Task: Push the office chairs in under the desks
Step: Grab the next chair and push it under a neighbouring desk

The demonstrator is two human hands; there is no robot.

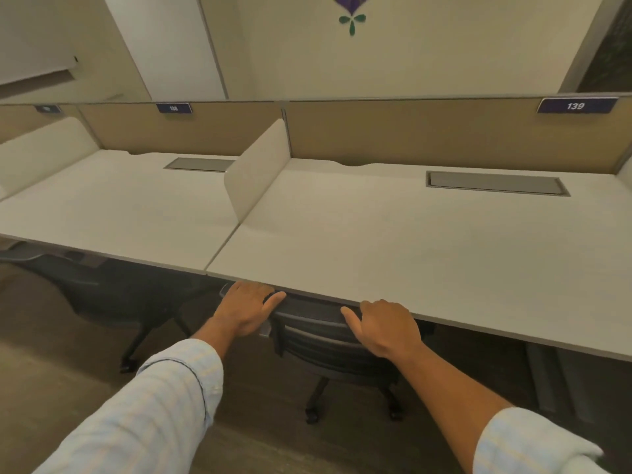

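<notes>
Dim warm indoor light, dark shadow under desk (410, 254), wide-angle edge warp, slight blur overall.

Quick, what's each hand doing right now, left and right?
Left hand: closed over the top edge of the dark mesh-backed office chair.
Right hand: closed over the same chair's top edge.

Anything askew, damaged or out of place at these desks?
Nothing stands out. Both hands, left and right, rest on the chair back at the edge of desk 139. The neighbouring chair sits under its desk. The desktops are bare and the dividers upright.
</notes>
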